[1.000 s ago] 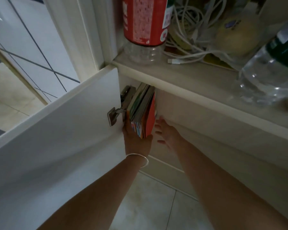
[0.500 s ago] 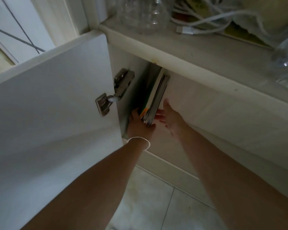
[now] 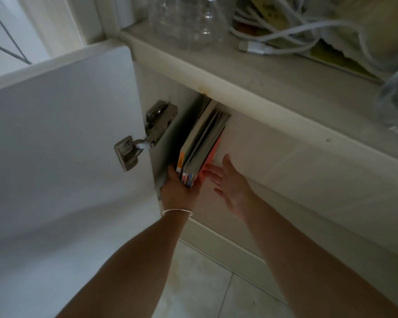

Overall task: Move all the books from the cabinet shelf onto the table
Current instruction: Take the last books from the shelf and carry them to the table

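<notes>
A thin stack of books [image 3: 201,145] with colourful spines stands upright in the cabinet opening, just under the counter edge. My left hand [image 3: 178,191], with a thin bracelet at the wrist, grips the stack from below and from its left side. My right hand [image 3: 228,182] is spread flat with its fingers apart, right beside the stack's red right cover; I cannot tell whether the fingertips touch it. The cabinet's inside and its shelf are hidden behind the books and the closed right door.
The open white cabinet door [image 3: 62,138] with its metal hinge [image 3: 145,136] stands close on the left. Above, the countertop [image 3: 274,79] carries clear plastic bottles [image 3: 191,21], white cables [image 3: 285,35] and a glass item at right. Tiled floor [image 3: 205,283] lies below.
The view has tilted downward and closer to the opening. The books sit a little deeper under the counter edge than a second ago. My right hand has opened flatter beside them.
</notes>
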